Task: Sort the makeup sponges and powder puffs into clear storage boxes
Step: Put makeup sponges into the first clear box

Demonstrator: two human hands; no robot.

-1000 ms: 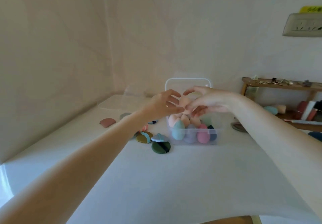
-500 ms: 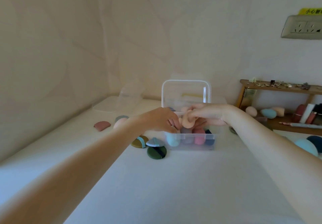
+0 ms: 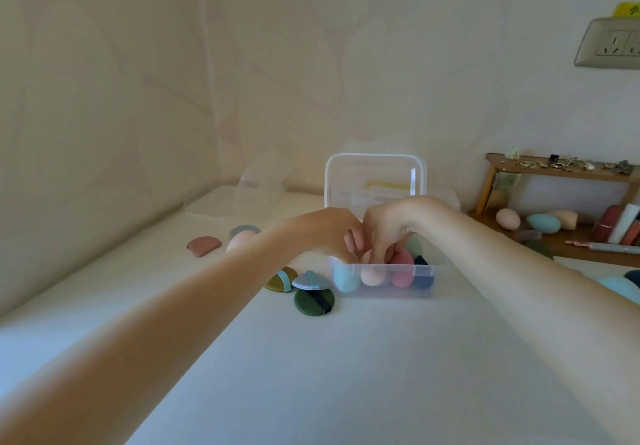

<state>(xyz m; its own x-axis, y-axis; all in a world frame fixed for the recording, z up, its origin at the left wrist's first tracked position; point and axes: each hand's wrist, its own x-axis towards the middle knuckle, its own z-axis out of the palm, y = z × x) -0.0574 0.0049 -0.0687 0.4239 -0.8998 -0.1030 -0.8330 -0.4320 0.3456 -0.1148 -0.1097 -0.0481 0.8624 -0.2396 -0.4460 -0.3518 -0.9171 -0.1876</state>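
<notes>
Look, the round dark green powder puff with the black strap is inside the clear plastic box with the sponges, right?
Not quite. In the head view the round dark green powder puff lies on the white table, left of the clear plastic box, not inside it.

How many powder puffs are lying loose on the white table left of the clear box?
5 visible: dark green puff, light blue puff, olive puff, brownish-pink puff, and grey-teal puff partly behind the left forearm, which may hide more.
</notes>
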